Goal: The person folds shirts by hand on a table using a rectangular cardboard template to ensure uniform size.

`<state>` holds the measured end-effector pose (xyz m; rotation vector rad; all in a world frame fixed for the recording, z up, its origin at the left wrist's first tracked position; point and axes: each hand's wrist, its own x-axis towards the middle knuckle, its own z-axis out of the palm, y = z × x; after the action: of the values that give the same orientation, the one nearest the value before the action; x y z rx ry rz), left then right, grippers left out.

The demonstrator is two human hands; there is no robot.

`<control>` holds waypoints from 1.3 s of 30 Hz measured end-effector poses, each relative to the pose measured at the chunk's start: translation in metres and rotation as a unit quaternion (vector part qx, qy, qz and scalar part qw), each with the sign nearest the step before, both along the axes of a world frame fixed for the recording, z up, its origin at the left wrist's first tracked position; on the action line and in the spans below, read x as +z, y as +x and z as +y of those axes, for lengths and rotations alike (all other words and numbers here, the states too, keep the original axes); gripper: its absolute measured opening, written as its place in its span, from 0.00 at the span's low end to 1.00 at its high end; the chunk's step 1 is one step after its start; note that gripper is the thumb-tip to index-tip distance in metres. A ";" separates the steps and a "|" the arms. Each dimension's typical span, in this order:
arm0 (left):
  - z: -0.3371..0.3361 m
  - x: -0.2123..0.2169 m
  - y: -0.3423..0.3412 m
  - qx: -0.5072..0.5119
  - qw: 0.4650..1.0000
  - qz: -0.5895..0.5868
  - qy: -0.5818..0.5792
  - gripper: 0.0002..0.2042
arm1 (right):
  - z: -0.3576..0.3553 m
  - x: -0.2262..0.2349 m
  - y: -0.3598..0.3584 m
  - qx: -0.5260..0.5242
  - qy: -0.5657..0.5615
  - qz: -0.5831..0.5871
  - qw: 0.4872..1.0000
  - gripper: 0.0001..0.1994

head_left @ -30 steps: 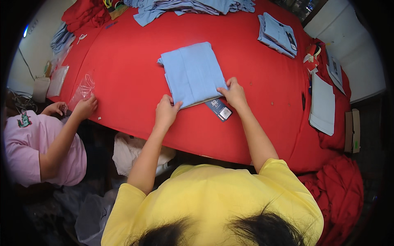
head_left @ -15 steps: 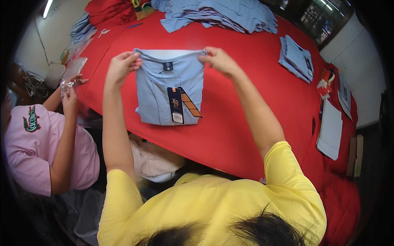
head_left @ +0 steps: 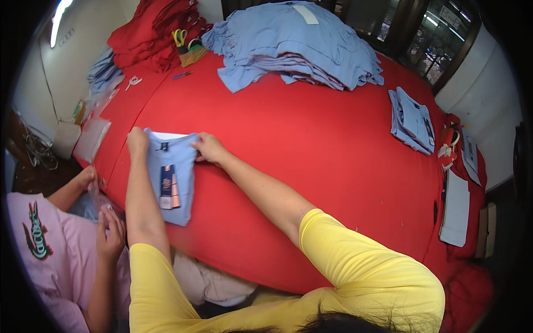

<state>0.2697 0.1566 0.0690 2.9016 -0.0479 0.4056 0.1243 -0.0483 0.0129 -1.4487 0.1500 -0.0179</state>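
Between my two hands is a folded light-blue shirt [head_left: 180, 188], its neckline facing away from me. My left hand [head_left: 137, 143] grips the left end of the neckline, with the fingers closed. At the right end, my right hand [head_left: 210, 150] pinches the shoulder fold. Dark blue and orange hang tags [head_left: 168, 187] lie on the shirt's front, below a small dark neck label [head_left: 164, 146]. A white edge, perhaps a card inside, shows at the collar.
A heap of light-blue shirts [head_left: 294, 47] covers the far side of the red-covered table [head_left: 288, 161]. Folded shirts [head_left: 412, 119] and white sheets [head_left: 455, 208] lie at the right. Red cloth [head_left: 152, 36] and scissors [head_left: 179, 38] sit far left. A co-worker in pink [head_left: 61, 255] handles clear plastic nearby.
Both my hands have carried the folded shirt to the left and nearer the co-worker. The view has shifted too. The co-worker's hands have come lower with the clear plastic.
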 end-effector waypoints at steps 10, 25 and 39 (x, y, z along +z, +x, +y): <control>-0.022 -0.017 0.018 -0.105 0.983 -0.151 -0.012 0.22 | -0.347 0.123 -0.018 -0.393 -0.727 0.013 0.562 0.22; -0.144 -0.042 -0.279 -0.444 0.855 0.016 -0.267 0.06 | -0.315 0.187 -0.254 -0.252 -0.722 -0.037 0.643 0.04; -0.263 -0.067 -0.325 -0.376 0.909 0.009 -0.177 0.18 | -0.176 0.187 -0.579 -0.162 -0.351 0.100 0.917 0.03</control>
<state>-0.0556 -0.1064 0.0021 2.2895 -0.9454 0.2075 -0.4550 -0.2242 0.2000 -2.1292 0.6000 -0.2130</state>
